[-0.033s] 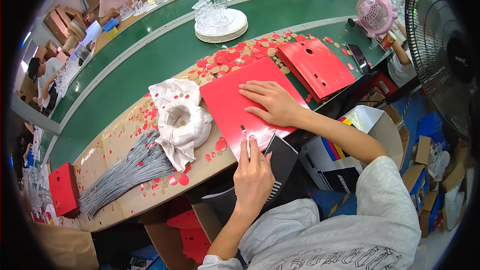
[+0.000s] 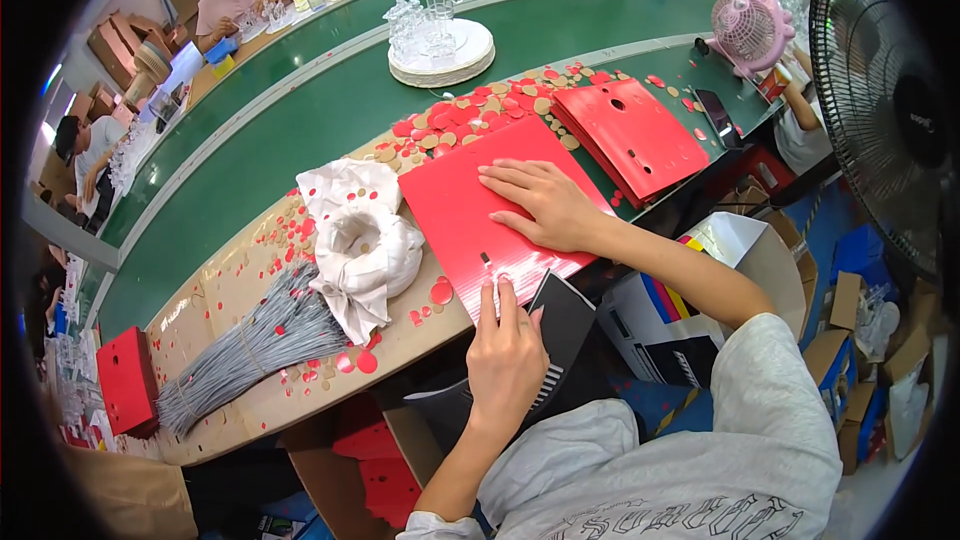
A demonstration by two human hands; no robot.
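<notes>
A glossy red card sheet (image 2: 460, 185) lies aslant at the table's front edge, a small dark slot near its lower left corner. My right hand (image 2: 545, 208) rests flat on it, fingers stretched out. At the slot, my left hand (image 2: 508, 355) has its index and middle fingertips pressed together at the sheet's near edge. Something small and whitish shows at those tips; its kind is too small to tell. To the right sits a stack of red cards with punched holes (image 2: 630, 135). Loose red and brown discs (image 2: 480, 110) are strewn behind the sheet.
Left of the sheet are a crumpled white cloth ring (image 2: 365, 250) and a bundle of grey wire ties (image 2: 255, 345). Another red stack (image 2: 128, 380) stands at the far left. A black fan (image 2: 890, 90), pink fan (image 2: 750, 28) and phone (image 2: 715, 115) are at right. Co-workers sit across the green belt.
</notes>
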